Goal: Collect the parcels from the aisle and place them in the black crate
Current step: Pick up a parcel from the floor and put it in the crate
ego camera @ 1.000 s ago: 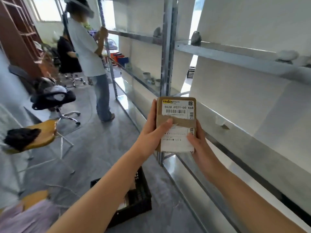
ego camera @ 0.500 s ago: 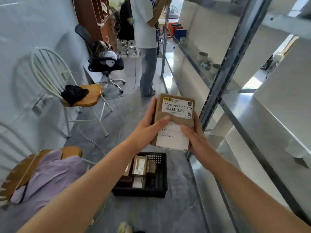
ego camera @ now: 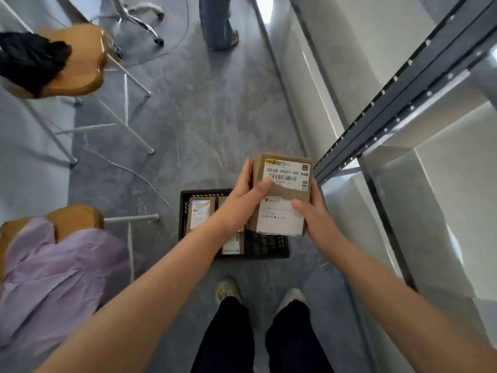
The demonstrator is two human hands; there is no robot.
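Grey marbled floor (ego camera: 204, 125) runs down a narrow aisle with metal shelving (ego camera: 403, 87) on my right. I have the brown parcel (ego camera: 282, 193) pinched from both sides: my left hand (ego camera: 239, 205) wraps its left edge with the thumb pressed on the top label, and my right hand (ego camera: 309, 214) cups the lower right corner, thumb on the white slip. It hangs above the black crate (ego camera: 269, 247), which sits on the floor just ahead of my feet.

To do this well, I would bend low, keep the box flat, and set it in the bare right-hand part of the crate instead of dropping it.

Count: one parcel in hand; at least three in the crate, my arm hiding some; one crate; two wooden-seated chairs on my left.
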